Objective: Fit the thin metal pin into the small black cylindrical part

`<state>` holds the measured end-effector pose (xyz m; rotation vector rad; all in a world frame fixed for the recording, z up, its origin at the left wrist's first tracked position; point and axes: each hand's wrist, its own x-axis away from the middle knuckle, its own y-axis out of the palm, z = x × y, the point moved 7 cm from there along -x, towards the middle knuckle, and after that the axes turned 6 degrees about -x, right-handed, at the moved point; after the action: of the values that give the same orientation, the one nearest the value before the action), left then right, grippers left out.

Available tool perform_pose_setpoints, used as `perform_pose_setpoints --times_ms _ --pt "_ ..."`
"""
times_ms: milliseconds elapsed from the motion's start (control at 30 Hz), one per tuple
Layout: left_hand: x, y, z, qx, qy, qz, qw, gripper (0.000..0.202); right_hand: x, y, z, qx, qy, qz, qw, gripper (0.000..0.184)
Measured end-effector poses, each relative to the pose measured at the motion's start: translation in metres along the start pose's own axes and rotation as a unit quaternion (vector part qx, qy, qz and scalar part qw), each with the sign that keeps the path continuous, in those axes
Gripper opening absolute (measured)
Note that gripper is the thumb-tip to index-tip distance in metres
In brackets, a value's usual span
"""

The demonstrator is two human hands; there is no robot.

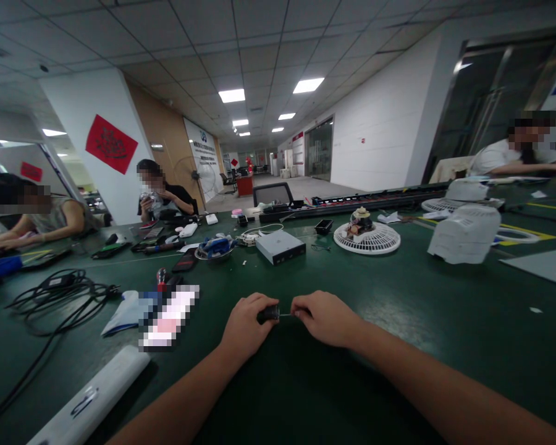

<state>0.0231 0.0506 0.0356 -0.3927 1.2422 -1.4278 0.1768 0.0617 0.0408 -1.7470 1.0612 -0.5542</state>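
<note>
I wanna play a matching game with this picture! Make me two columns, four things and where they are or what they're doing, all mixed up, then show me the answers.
1. Left hand
2. Right hand
3. Black cable
4. Grey box

A. Lying in loose loops
B. Holding a dark piece
C. Straight beyond both hands
D. Fingertips at a thin metal rod

Pairs: 1-B, 2-D, 3-A, 4-C

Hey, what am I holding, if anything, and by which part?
Your left hand grips a dark cylindrical part by its body; your right hand appears to pinch the far end of the thin rod sticking out of it.
</note>
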Motion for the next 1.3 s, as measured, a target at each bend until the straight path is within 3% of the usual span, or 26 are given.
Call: perform_pose_setpoints --times_ms 167,300,433,600,700,833,933,1133,1300 --pt "0.000 0.000 0.001 0.016 0.016 0.013 1.000 0.035 0.000 -0.004 0.003 -0.007 0.018 0.029 0.999 0.026" --pt "0.001 0.002 0.000 0.021 0.016 0.003 1.000 0.035 0.000 0.000 0.000 -0.039 -0.009 -0.005 0.999 0.023" --pt "0.001 0.001 0.000 0.040 0.022 0.008 0.999 0.036 0.000 -0.006 0.004 -0.024 0.007 0.039 0.999 0.025" --pt "0.001 0.002 0.003 0.035 0.036 0.002 0.999 0.036 -0.001 0.004 0.000 -0.068 -0.008 -0.016 0.998 0.023" --pt "0.001 0.002 0.002 0.031 0.029 0.009 0.999 0.035 0.000 0.001 -0.001 -0.042 0.024 0.020 0.999 0.025" --pt "0.001 0.002 0.002 0.029 0.025 0.000 0.999 0.032 0.001 0.004 -0.006 -0.040 0.017 0.001 0.999 0.023" --pt "0.002 0.004 0.006 0.020 0.033 -0.013 0.999 0.034 0.002 -0.001 -0.004 -0.005 0.026 0.027 0.999 0.025" --pt "0.002 0.003 0.003 0.005 0.006 0.002 1.000 0.035 0.002 -0.002 0.009 0.061 0.079 0.020 0.995 0.028" --pt "0.001 0.000 -0.006 0.003 -0.029 0.021 0.999 0.033 0.000 -0.006 0.015 -0.038 0.097 0.046 0.993 0.031"
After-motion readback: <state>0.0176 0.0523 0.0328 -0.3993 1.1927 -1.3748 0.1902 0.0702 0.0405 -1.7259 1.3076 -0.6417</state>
